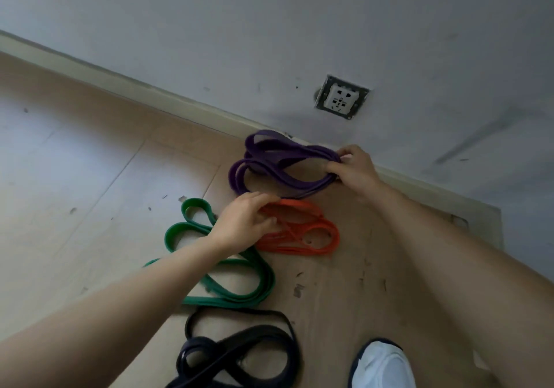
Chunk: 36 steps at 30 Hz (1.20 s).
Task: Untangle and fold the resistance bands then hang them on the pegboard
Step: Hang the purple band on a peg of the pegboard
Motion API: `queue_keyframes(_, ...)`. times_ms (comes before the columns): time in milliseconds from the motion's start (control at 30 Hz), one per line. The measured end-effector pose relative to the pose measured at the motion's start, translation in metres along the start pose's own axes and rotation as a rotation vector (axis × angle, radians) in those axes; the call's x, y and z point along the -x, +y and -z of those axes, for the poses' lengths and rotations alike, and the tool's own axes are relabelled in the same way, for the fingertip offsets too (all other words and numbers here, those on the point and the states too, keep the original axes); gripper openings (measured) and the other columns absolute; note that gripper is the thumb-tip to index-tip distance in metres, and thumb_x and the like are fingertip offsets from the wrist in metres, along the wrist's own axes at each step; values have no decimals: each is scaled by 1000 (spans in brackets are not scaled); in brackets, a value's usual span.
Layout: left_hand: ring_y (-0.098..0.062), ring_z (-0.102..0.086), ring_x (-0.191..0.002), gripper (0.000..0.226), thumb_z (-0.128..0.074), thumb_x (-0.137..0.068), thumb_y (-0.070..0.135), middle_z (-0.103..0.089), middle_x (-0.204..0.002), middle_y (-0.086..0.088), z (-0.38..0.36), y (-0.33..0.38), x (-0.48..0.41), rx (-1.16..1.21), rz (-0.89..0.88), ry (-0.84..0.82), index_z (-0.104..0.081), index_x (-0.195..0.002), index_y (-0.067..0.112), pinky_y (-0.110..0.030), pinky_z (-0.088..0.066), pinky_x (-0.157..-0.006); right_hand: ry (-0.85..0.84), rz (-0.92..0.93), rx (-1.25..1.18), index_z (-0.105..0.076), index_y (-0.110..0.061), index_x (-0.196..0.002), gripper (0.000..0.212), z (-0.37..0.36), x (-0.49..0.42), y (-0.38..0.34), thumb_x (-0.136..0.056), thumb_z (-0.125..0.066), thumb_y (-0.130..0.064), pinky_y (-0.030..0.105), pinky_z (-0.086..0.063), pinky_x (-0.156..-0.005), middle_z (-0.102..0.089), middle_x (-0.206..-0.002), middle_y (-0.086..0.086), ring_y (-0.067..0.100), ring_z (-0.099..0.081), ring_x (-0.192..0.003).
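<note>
- The right hand grips the right end of the purple band, fingers and thumb closed round its gathered strands.
- The purple band lies in several loose loops on the floor, right at the floor's far edge, with its held end against the skirting board.
- The left hand is on the left end of the orange band, fingers bent over it and thumb pressed to it, holding it.
- The orange band rests in flat, overlapping loops just on the near side of the purple one, close to it; whether the two touch is hidden by the left hand.
- The green band lies in wide loops to the left of the orange band and nearer the person; the left forearm crosses over it.
- The black band lies coiled nearest the person, just beside the green band's near loop, running out of the lower edge of the view.
- A white shoe with dark trim stands on the floor to the right of the black band.
- A wall socket sits in the grey wall above the purple band.
</note>
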<state>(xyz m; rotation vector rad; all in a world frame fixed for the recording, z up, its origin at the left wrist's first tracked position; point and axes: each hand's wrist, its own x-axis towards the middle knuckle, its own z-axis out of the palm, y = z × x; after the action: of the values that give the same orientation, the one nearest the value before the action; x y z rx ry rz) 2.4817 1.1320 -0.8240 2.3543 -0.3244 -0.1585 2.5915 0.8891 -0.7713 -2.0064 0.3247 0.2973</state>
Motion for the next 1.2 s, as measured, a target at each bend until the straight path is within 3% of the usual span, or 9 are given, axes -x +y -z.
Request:
queue_keyframes(133, -18, -62, -110, 37, -69, -88, 22, -69, -119, 6, 48, 22, -2, 16, -44, 194, -69, -125, 21, -39, -52, -91, -36, 243, -53, -51, -12, -106, 41, 0, 18, -65, -82, -83, -7, 34, -63, -63, -69, -99, 10, 22, -67, -77)
queue_keyframes(200, -21, -65, -106, 38, -68, -84, 22, -71, -114, 4, 77, 36, -6, 29, -48, 271, -70, -122, 19, -38, -53, -88, -34, 360, -25, -51, -12, -105, 41, -2, 30, -99, -81, -84, -6, 40, -63, -68, -69, -99, 10, 22, -65, -78)
queue_keyframes(333, -15, -65, -103, 41, -68, -85, 21, -68, -116, 5, 145, 69, -15, 57, -22, 394, -65, -126, 21, -44, -55, -90, -61, 526, 122, -55, -10, -108, 43, 6, 59, -164, -78, -86, -10, 36, -61, -70, -73, -91, 11, 22, -70, -78)
queue_keyframes(533, -15, -50, -124, 79, -81, -81, 40, -50, -139, 2, 237, 146, -15, -15, -62, 244, -42, -148, 26, -40, -49, -100, -163, 682, 314, -66, -14, -107, 40, 48, 126, -252, -75, -89, -19, 39, -57, -76, -73, -86, 9, 16, -65, -71)
queue_keyframes(633, -14, -53, -122, 89, -86, -78, 39, -55, -134, 4, 265, 187, -4, 102, -86, 143, -37, -151, 27, -33, -45, -104, -222, 730, 377, -70, -17, -106, 37, 67, 167, -285, -74, -89, -17, 39, -56, -77, -73, -89, 11, 15, -63, -72)
queue_keyframes(800, -17, -64, -80, 36, -86, -76, 23, -71, -93, -10, 294, 240, 25, 243, -148, 70, -67, -106, 19, -40, -54, -80, -250, 781, 394, -72, -15, -103, 37, 99, 226, -318, -71, -89, -9, 37, -54, -71, -73, -89, 16, 17, -59, -72)
queue_keyframes(967, -12, -60, -67, 25, -84, -77, 12, -65, -77, -2, 320, 304, 52, 341, -165, 83, -68, -96, 14, -28, -49, -67, -267, 720, 489, -69, -15, -98, 31, 140, 272, -340, -73, -83, -4, 23, -46, -65, -67, -88, 4, 9, -55, -70)
queue_keyframes(1033, -12, -59, -67, 25, -84, -76, 15, -66, -76, 0, 331, 334, 57, 342, -200, 102, -69, -96, 15, -28, -48, -67, -299, 689, 441, -68, -11, -92, 24, 156, 289, -345, -74, -79, -2, 25, -48, -69, -65, -84, 2, 9, -58, -73)
queue_keyframes(1200, -13, -62, -72, 26, -85, -77, 26, -71, -81, -2, 366, 401, 62, 345, -273, 143, -70, -96, 20, -31, -51, -72, -294, 661, 232, -67, -3, -100, 21, 190, 320, -351, -82, -75, 5, 32, -58, -87, -71, -92, 5, 17, -69, -89)
